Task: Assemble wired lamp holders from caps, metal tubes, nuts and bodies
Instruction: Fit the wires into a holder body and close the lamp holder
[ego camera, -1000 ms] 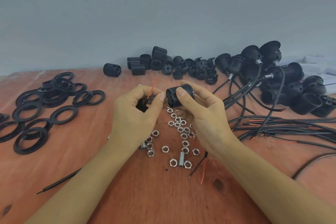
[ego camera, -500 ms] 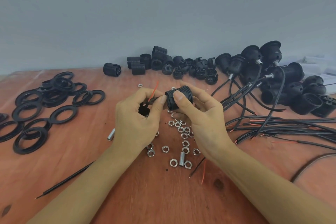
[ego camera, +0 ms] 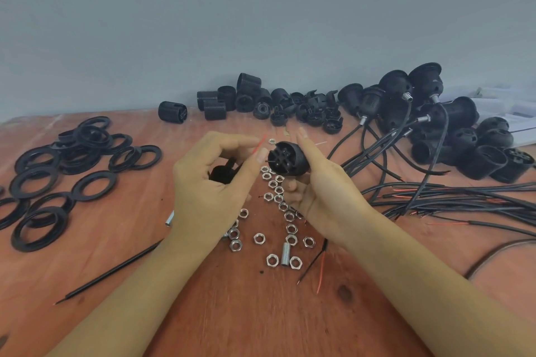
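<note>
Alignment matters most: just above the scattered nuts [ego camera: 275, 191], the right hand [ego camera: 319, 191] grips the threaded body [ego camera: 285, 158], slotted end facing the left hand [ego camera: 211, 182], whose fingers [ego camera: 255, 159] pinch the cap [ego camera: 220, 174] and red wire [ego camera: 260, 145], so the wire probably wants threading straight in.

A reddish wooden table [ego camera: 116, 313] is meeting a plain grey wall [ego camera: 203, 23]. Black rings [ego camera: 84, 142] are lying heaped at left; white papers [ego camera: 519, 111] are sitting far right.
</note>
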